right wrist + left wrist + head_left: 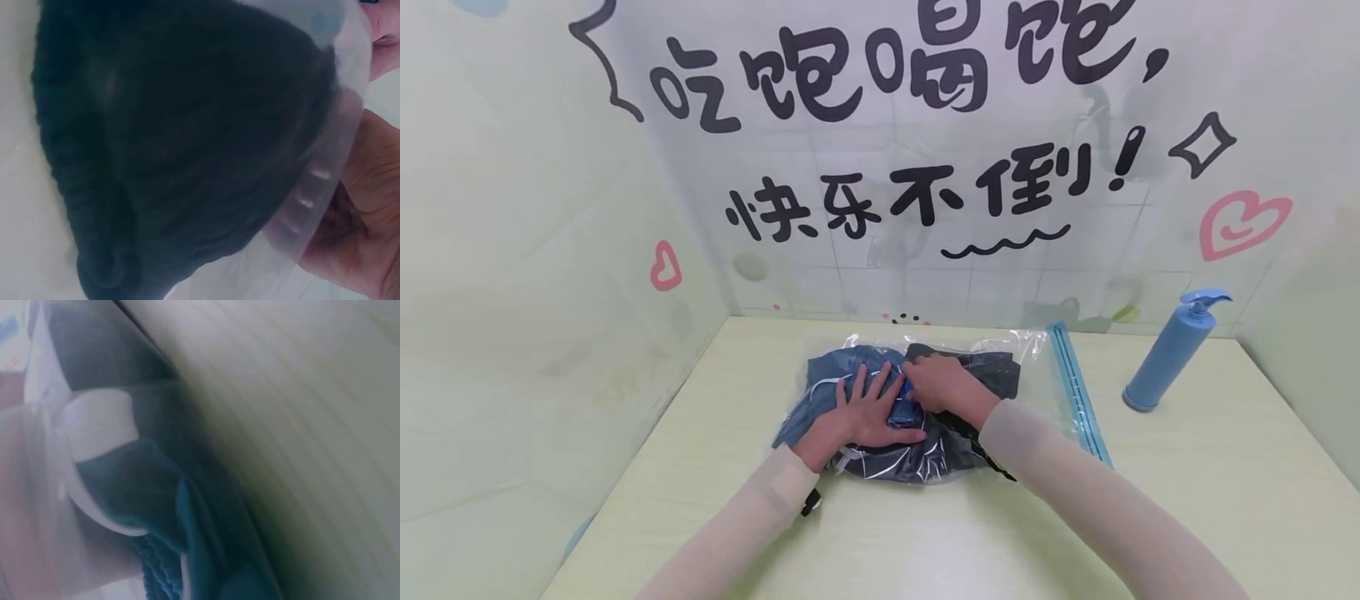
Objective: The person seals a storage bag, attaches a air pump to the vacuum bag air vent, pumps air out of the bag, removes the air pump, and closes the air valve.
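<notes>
A clear plastic bag (1037, 367) lies flat with a blue garment (838, 367) on its left and dark clothing (1000, 375) on its right. My left hand (868, 417) rests on the bag with its fingers spread. Beside it, my right hand (940, 383) has its fingers curled at a small bright blue part (907, 390) on the bag's middle, mostly covered by that hand. In the left wrist view, blue fabric (137, 481) shows through the plastic. The right wrist view has dark fabric (187, 137) and part of my right hand (356, 219).
The bag's teal zip strip (1078, 392) runs along its right side. A blue pump bottle (1168, 358) stands farther right on the pale table (1210, 467). Behind is a printed curtain (865, 275) with large black characters, and further sheeting hangs at both sides.
</notes>
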`<state>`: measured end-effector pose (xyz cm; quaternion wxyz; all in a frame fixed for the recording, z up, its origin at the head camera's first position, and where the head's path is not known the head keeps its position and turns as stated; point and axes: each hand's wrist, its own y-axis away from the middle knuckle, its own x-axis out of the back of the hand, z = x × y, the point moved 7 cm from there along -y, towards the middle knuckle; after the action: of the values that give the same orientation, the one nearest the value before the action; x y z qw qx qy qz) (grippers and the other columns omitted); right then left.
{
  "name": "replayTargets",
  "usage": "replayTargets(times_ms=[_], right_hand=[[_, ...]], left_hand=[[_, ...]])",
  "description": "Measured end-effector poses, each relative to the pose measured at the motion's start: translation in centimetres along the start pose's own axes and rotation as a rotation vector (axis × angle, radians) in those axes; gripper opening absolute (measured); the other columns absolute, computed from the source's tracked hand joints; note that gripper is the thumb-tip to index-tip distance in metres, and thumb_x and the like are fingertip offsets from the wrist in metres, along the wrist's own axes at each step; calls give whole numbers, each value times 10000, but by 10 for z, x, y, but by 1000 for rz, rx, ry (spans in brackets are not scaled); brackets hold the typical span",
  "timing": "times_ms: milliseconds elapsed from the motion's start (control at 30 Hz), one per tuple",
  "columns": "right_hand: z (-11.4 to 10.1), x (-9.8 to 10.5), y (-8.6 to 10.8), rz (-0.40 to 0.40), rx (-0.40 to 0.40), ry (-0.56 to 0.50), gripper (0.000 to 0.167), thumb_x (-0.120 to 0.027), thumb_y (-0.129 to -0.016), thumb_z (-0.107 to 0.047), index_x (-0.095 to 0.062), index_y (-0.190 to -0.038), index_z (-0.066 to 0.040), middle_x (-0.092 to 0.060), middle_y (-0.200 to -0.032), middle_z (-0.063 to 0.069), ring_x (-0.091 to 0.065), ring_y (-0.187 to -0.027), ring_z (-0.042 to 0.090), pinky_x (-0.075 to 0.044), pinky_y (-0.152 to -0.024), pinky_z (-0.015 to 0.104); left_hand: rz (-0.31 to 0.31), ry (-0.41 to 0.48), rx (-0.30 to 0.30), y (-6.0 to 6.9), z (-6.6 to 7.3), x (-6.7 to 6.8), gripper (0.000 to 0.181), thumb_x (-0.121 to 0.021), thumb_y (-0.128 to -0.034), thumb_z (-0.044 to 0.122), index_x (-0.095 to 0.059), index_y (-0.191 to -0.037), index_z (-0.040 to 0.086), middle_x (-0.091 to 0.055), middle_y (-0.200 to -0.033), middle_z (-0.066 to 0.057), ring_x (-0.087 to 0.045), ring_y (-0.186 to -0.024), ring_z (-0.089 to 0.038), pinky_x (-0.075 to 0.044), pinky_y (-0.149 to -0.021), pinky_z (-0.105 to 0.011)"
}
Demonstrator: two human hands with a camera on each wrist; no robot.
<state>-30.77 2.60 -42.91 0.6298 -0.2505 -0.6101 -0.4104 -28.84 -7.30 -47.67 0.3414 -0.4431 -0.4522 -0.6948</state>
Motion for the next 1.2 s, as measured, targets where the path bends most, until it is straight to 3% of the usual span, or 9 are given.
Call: replayTargets(times_ms=[233,400,633,767,933,1067,1200], right_hand=[[-2,5,3,-25,-5,15,313,-643,-1026,-286,-571,-1288,-131,-615,-1213,99,-619,-1081,314,-560,-844,466],[-5,7,7,0,6,27,311,-659,-1018,-220,-567,-1304,-138,-597,-1203,95,-622,-1046,321,-574,-800,462],[7,3,7,-3,-140,-205,458,-651,-1021,-254,-523,-1413,-53,-569,-1305,179,-590,-1141,392,-517,-899,541],[9,5,4,41,-204,-272,555,-677,-991,-403,-566,-1320,29,-624,-1183,199,-641,-1059,373,-536,-861,495],[6,3,1,60,-234,-214,518,-659,-993,-441,-629,-1217,26,-651,-1053,179,-668,-962,349,-565,-777,485],[3,2,1,44,-210,-154,467,-631,-1022,-390,-608,-1300,-16,-626,-1153,182,-621,-1056,356,-549,-829,514],[-1,3,4,40,-136,-109,440,-621,-1033,-354,-572,-1356,-59,-589,-1234,157,-570,-1133,339,-529,-880,504]], left_hand=[[-5,-21,-14,7,6,9,1078,-501,-856,830,-54,-1657,264,96,-1693,-19,143,-1501,-396,34,-1121,-684],[-15,-17,-20,7,6,7,1079,-489,-856,836,-71,-1658,247,99,-1693,-26,151,-1500,-392,49,-1122,-675],[0,-8,-19,5,2,7,1121,-487,-818,876,-53,-1658,274,99,-1693,-8,162,-1502,-373,79,-1117,-673],[13,-13,-8,9,2,11,1113,-482,-822,875,-83,-1661,262,54,-1699,-24,114,-1509,-393,32,-1122,-682],[15,-18,-9,12,2,12,1085,-502,-843,843,-67,-1659,276,60,-1697,-19,102,-1510,-395,11,-1130,-672],[10,-21,-11,9,2,9,1090,-499,-839,849,-61,-1659,278,69,-1696,-14,113,-1508,-395,13,-1128,-675],[-3,-4,-13,6,2,6,1098,-496,-837,851,-40,-1656,280,106,-1690,2,156,-1501,-383,49,-1122,-676]])
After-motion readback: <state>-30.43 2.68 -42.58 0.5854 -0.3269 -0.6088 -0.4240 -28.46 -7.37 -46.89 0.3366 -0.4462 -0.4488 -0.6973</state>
